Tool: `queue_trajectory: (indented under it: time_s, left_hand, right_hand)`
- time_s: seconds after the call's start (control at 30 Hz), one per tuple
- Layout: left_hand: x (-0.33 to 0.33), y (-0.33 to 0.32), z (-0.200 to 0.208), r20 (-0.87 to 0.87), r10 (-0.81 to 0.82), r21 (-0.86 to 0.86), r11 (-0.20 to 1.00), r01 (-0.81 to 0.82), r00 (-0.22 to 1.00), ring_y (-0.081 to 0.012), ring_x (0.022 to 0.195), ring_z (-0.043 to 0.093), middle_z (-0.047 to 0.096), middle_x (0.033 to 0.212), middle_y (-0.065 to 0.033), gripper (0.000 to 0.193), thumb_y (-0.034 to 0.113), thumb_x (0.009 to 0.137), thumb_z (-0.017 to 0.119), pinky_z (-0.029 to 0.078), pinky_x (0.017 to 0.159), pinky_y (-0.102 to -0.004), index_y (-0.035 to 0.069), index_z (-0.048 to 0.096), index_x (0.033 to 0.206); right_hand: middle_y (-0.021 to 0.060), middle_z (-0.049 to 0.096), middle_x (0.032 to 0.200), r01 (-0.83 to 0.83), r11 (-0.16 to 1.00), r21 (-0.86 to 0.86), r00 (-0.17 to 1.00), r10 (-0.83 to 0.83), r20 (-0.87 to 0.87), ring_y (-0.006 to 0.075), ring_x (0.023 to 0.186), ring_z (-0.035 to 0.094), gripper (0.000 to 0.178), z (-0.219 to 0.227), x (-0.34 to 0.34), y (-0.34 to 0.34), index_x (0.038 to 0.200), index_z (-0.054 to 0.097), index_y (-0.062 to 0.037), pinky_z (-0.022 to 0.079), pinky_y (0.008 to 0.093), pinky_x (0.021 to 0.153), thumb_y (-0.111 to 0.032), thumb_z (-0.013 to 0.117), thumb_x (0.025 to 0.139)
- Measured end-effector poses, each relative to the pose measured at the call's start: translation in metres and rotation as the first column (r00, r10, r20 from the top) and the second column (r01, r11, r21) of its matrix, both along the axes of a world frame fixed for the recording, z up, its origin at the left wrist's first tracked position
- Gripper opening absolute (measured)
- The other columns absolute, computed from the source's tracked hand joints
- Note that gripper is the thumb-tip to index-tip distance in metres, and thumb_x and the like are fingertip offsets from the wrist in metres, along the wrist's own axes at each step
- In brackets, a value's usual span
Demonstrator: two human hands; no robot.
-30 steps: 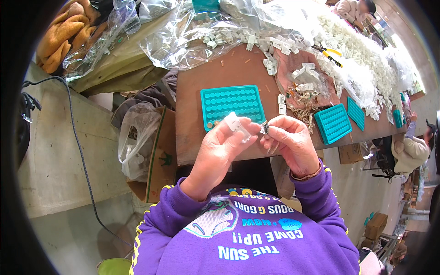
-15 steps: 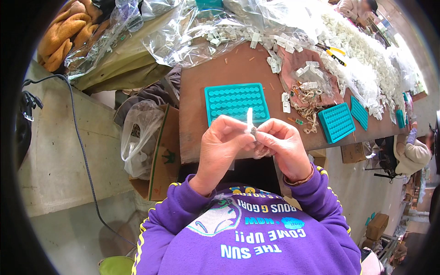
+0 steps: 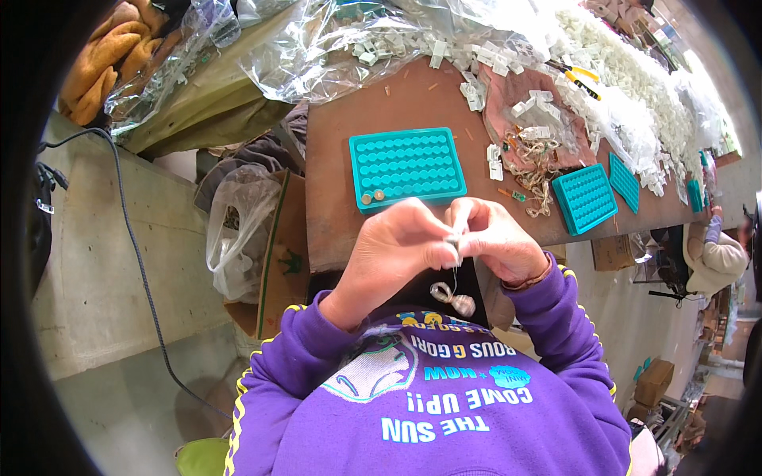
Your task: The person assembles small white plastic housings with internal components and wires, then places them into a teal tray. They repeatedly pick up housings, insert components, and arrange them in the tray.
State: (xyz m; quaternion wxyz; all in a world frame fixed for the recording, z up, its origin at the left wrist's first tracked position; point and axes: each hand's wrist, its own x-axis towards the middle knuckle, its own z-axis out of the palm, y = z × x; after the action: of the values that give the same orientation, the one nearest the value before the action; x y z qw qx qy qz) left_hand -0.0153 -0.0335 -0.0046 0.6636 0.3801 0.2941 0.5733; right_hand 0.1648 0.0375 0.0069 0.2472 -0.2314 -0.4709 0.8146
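Observation:
My left hand [image 3: 397, 244] and my right hand [image 3: 496, 242] meet in front of my chest, both closed in a pinch. Their fingertips press on a small greyish part [image 3: 453, 239], mostly hidden and blurred. From it a thin wire runs down to a tied bundle of pale wire [image 3: 462, 304], which dangles below my fingers. Just beyond my hands, on the brown table [image 3: 333, 214], lies a teal tray [image 3: 354, 169] with rows of round pockets. Two small round discs [image 3: 372, 197] sit at its near left corner.
More teal trays [image 3: 586, 200] stand at the right. Wire bundles [image 3: 540, 170] and white plastic housings [image 3: 530, 107] lie on a reddish cloth, near yellow-handled pliers [image 3: 582, 82]. A large heap of white parts [image 3: 611, 87] fills the far right. A cardboard box [image 3: 283, 262] stands left.
The white strip that stuck up between my fingers no longer shows. The wire bundle now hangs free below my hands. My hands have shifted slightly right, uncovering the tray's near edge and its discs.

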Motion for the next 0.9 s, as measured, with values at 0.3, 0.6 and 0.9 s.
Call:
queue_trajectory:
  time_s: [0.3,0.6,0.9]
  left_hand:
    - [0.012,0.002,-0.008,-0.227,0.482,0.124,0.876,-0.466,0.846,-0.0101,0.083,0.067,0.07,0.089,-0.0074,0.013,-0.002,0.083,0.073,0.055,0.075,-0.0247,-0.001,0.063,0.091]
    - [0.012,0.001,-0.012,-0.373,0.54,0.304,0.839,-0.451,0.755,-0.0116,0.08,0.068,0.07,0.087,-0.0069,0.013,-0.003,0.082,0.072,0.054,0.072,-0.0241,0.0,0.065,0.092]
    - [0.004,0.0,-0.013,-0.322,0.444,0.218,0.894,-0.391,0.836,-0.012,0.081,0.067,0.069,0.088,-0.0079,0.013,-0.005,0.083,0.069,0.054,0.073,-0.0244,0.0,0.062,0.093]
  right_hand:
    - [0.0017,0.066,0.09,0.272,0.87,0.412,0.917,-0.364,0.163,0.0066,0.083,0.06,0.012,0.003,-0.006,-0.03,0.099,0.064,0.0025,0.05,0.0216,0.074,-0.007,0.066,0.091]
    - [0.0074,0.067,0.08,0.227,0.57,0.789,0.799,-0.572,0.184,0.0111,0.075,0.066,0.004,0.002,-0.011,-0.037,0.087,0.065,0.0039,0.054,0.0263,0.065,0.003,0.067,0.083]
    - [0.0054,0.066,0.08,0.277,0.758,0.59,0.846,-0.484,0.224,0.01,0.075,0.065,0.005,0.007,-0.01,-0.036,0.088,0.064,0.0045,0.052,0.023,0.064,0.0,0.066,0.086]
